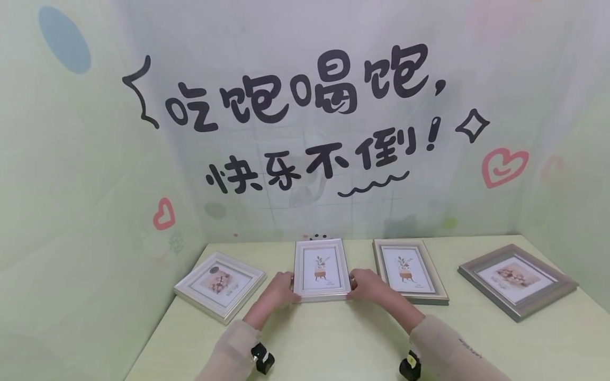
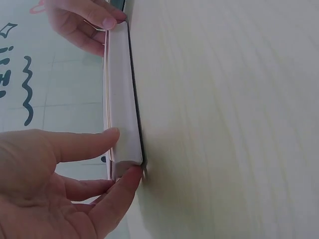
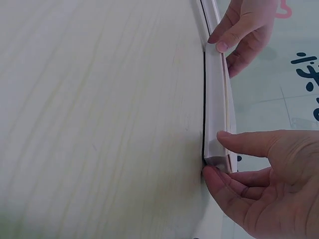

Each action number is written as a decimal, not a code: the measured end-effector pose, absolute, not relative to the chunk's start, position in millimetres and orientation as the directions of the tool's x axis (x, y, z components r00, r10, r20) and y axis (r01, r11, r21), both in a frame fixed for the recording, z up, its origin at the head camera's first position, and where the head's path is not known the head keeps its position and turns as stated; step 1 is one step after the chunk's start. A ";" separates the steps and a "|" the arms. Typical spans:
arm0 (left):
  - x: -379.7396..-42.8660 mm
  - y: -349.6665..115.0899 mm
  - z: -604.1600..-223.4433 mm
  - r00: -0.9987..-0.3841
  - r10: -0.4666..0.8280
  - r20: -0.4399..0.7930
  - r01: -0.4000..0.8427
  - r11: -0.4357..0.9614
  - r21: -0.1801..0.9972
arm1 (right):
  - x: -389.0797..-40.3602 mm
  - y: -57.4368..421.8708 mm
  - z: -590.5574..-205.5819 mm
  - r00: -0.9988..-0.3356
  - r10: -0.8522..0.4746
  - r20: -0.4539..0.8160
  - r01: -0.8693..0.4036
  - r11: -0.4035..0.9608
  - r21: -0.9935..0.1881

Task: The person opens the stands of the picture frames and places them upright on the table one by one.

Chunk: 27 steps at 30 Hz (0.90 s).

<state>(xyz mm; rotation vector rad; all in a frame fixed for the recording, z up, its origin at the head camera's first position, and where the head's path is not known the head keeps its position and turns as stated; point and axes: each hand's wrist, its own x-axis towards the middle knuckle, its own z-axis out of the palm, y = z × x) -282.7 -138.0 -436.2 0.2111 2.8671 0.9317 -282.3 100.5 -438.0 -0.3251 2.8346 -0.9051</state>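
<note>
"Two beige sleeves (image 1: pixel 233 344) crossed the bottom of the view, a black device (image 1: pixel 263 360) near each wrist. What were the hands doing?"

"The left hand (image 1: pixel 277 292) pinched the lower left corner of a white photo frame (image 1: pixel 321 270), thumb on its near side, fingers curled at the end. The right hand (image 1: pixel 369 286) pinched the lower right corner likewise."

"Where was that photo frame?"

"Just below the centre of the view, over the far part of a pale table (image 1: pixel 324 338). I couldn't tell whether it touched the tabletop."

"And around it?"

"A tan-edged frame (image 1: pixel 411 271) lay just beside the right hand. A silvery-white frame (image 1: pixel 220 286) lay slanted at lower left, a grey-brown frame (image 1: pixel 517 280) at lower right."

"Farthest off?"

"A back wall (image 1: pixel 286 32) with black characters (image 1: pixel 328 159), across the upper middle."
</note>
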 end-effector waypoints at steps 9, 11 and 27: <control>-288.5 -145.6 -442.9 -0.981 0.145 -0.126 0.028 0.759 0.651 | -283.8 97.8 -440.2 -0.970 -0.225 -0.089 -0.131 0.799 -0.587; -288.7 -146.3 -443.8 -0.983 0.132 -0.131 0.006 0.725 0.688 | -283.6 98.1 -439.5 -0.971 -0.223 -0.092 -0.129 0.803 -0.582; -292.1 -139.9 -432.3 -0.977 0.075 -0.201 -0.081 0.738 0.669 | -285.2 94.5 -435.4 -0.972 -0.205 -0.114 -0.104 0.813 -0.573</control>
